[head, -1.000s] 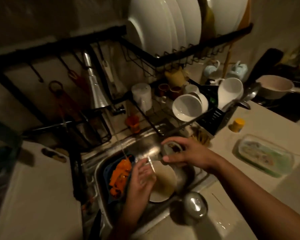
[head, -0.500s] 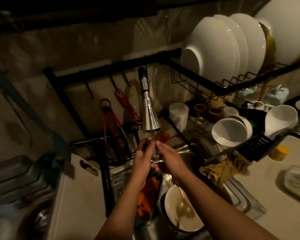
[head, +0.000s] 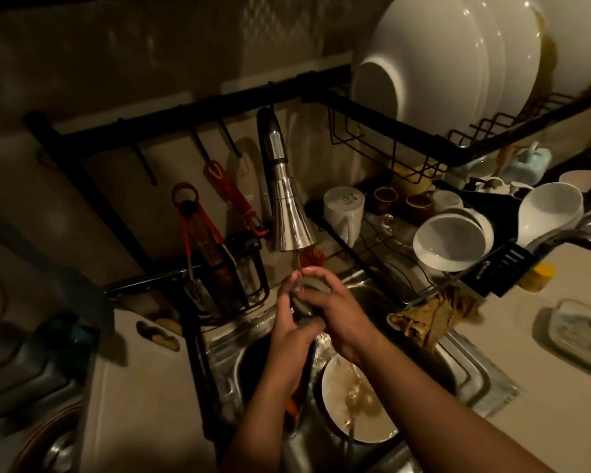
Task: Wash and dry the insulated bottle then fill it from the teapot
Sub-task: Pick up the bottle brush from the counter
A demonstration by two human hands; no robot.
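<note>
As water (head: 297, 262) falls, left hand (head: 288, 334) and right hand (head: 336, 312) clasp a grey cap (head: 312, 285).

1. Wall (head: 151, 46): pale, straight ahead of me, dimly lit.
2. Rack (head: 191, 122): black metal, against the wall, above my steel sink (head: 485, 377).
3. Counter (head: 140, 404): pale, on both sides of the sink.
4. Light: low, warm; deep shadow at my left.
</note>
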